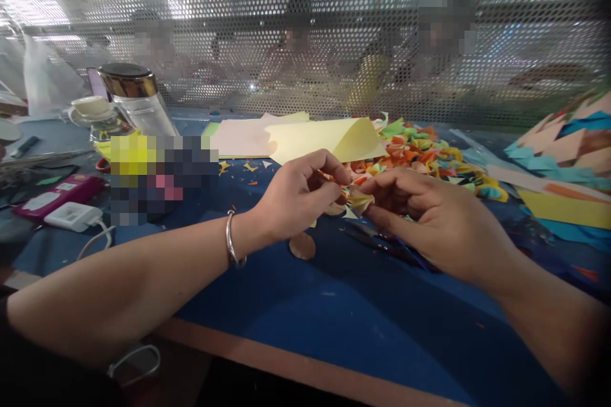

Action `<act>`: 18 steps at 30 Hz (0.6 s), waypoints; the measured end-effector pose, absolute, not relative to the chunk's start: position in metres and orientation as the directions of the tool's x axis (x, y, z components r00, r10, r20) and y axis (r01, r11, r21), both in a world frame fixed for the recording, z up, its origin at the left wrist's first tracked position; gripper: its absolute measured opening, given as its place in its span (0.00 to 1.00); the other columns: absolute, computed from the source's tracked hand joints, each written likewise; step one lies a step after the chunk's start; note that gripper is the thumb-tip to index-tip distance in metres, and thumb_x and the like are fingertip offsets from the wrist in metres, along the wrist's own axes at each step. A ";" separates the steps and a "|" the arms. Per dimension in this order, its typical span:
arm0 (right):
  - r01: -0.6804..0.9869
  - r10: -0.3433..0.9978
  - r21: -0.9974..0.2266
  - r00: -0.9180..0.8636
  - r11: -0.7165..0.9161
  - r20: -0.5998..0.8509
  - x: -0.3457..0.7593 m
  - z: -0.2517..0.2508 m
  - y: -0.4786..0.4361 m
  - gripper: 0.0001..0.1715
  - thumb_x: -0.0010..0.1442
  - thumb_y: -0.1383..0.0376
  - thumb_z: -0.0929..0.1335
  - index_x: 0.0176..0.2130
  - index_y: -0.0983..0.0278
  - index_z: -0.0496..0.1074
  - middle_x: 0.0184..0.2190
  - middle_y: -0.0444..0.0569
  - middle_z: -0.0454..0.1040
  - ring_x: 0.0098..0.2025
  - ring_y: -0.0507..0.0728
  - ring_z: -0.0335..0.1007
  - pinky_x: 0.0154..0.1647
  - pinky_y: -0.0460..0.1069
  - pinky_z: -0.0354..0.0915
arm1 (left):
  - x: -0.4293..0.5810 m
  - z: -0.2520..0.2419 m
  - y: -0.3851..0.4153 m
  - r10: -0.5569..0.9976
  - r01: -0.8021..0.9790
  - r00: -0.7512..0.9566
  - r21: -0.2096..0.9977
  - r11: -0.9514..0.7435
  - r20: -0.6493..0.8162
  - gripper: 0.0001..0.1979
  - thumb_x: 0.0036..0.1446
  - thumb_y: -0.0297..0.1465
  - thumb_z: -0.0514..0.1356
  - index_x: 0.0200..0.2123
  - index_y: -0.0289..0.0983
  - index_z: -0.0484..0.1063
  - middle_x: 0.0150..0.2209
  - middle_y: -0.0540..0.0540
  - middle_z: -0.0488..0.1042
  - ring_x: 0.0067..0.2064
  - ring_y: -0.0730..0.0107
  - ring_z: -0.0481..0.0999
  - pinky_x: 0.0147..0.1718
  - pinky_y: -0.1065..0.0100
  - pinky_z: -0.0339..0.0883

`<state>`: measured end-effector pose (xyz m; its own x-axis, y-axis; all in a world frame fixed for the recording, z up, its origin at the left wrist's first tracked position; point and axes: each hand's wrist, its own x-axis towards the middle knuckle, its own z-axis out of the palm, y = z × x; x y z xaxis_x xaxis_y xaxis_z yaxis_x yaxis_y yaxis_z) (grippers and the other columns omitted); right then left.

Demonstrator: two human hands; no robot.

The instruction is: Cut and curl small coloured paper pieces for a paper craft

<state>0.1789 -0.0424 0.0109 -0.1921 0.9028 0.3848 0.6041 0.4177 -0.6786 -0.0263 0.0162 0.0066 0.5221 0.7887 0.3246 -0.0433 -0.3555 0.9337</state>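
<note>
In front of me my left hand [305, 194] and my right hand [429, 213] come close together above the table. A small folded piece of yellowish paper [363, 202] is between them. My right thumb and fingers pinch its right end. My left thumb and index finger close at its left side; the exact contact is partly hidden. Just behind lies a heap of small folded paper pieces [415, 149] in orange, green, yellow and white. Beneath my hands, a round brown disc [302, 246] lies on the blue tabletop [305, 311], and dark scissors [370, 236] seem to lie under my right hand.
Yellow and pale pink paper sheets [319, 140] lie behind my hands. Left stand a lidded glass bottle [143, 108], a smaller jar [93, 116] and a white charger [74, 216]. A layered paper construction [563, 140] is at right. A perforated metal screen [267, 32] rises behind; people sit beyond.
</note>
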 end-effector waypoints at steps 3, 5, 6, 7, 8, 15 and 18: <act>0.628 0.899 -0.656 -0.181 0.418 0.399 0.179 0.014 -0.043 0.13 0.62 0.56 0.72 0.43 0.61 0.78 0.29 0.47 0.79 0.24 0.53 0.72 0.24 0.47 0.67 | -0.029 0.006 0.009 0.738 0.029 0.497 0.841 -0.540 0.456 0.06 0.55 0.23 0.59 0.35 0.37 0.72 0.38 0.47 0.76 0.35 0.75 0.78 0.37 0.70 0.74; 0.629 0.902 -0.660 -0.171 0.409 0.396 0.178 0.016 -0.043 0.13 0.62 0.56 0.72 0.43 0.61 0.78 0.29 0.47 0.80 0.24 0.53 0.72 0.24 0.47 0.67 | -0.030 0.007 0.006 0.706 0.077 0.484 0.778 -0.623 0.517 0.06 0.55 0.23 0.60 0.35 0.38 0.73 0.40 0.47 0.76 0.35 0.75 0.77 0.37 0.69 0.74; 0.627 0.904 -0.665 -0.168 0.405 0.392 0.178 0.017 -0.044 0.13 0.62 0.55 0.72 0.43 0.61 0.78 0.29 0.48 0.80 0.24 0.53 0.72 0.24 0.48 0.68 | -0.030 0.007 0.005 0.695 0.092 0.480 0.757 -0.647 0.535 0.05 0.55 0.23 0.60 0.34 0.38 0.73 0.40 0.47 0.75 0.36 0.75 0.76 0.37 0.70 0.74; 0.626 0.907 -0.669 -0.168 0.401 0.387 0.178 0.017 -0.044 0.14 0.63 0.54 0.72 0.43 0.61 0.78 0.29 0.48 0.80 0.25 0.54 0.73 0.24 0.48 0.68 | -0.031 0.008 0.004 0.686 0.099 0.479 0.743 -0.662 0.547 0.05 0.55 0.23 0.60 0.34 0.38 0.73 0.41 0.47 0.75 0.36 0.75 0.76 0.37 0.70 0.74; 0.627 0.909 -0.670 -0.168 0.398 0.382 0.178 0.017 -0.044 0.14 0.63 0.54 0.72 0.43 0.61 0.78 0.29 0.48 0.80 0.25 0.54 0.74 0.24 0.48 0.68 | -0.031 0.009 0.004 0.679 0.101 0.480 0.733 -0.672 0.556 0.05 0.55 0.23 0.60 0.34 0.38 0.73 0.40 0.46 0.75 0.36 0.75 0.76 0.36 0.70 0.74; 0.644 0.896 -0.641 -0.177 0.418 0.407 0.180 0.015 -0.042 0.18 0.62 0.51 0.72 0.43 0.61 0.78 0.29 0.48 0.80 0.26 0.55 0.75 0.26 0.49 0.70 | -0.032 0.013 0.001 0.666 0.131 0.502 0.712 -0.690 0.552 0.06 0.55 0.23 0.60 0.35 0.37 0.75 0.40 0.45 0.77 0.38 0.73 0.78 0.38 0.69 0.76; 0.637 0.896 -0.647 -0.173 0.419 0.409 0.181 0.014 -0.042 0.16 0.62 0.53 0.72 0.44 0.61 0.77 0.30 0.48 0.81 0.26 0.54 0.75 0.26 0.48 0.70 | -0.032 0.013 0.000 0.665 0.149 0.507 0.705 -0.694 0.548 0.06 0.55 0.23 0.61 0.36 0.37 0.76 0.41 0.45 0.78 0.40 0.72 0.78 0.39 0.70 0.76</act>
<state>0.1808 -0.0421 0.0139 -0.1733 0.8959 0.4092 0.6367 0.4189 -0.6474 -0.0317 0.0004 0.0131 0.5073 0.6654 0.5477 0.1490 -0.6936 0.7047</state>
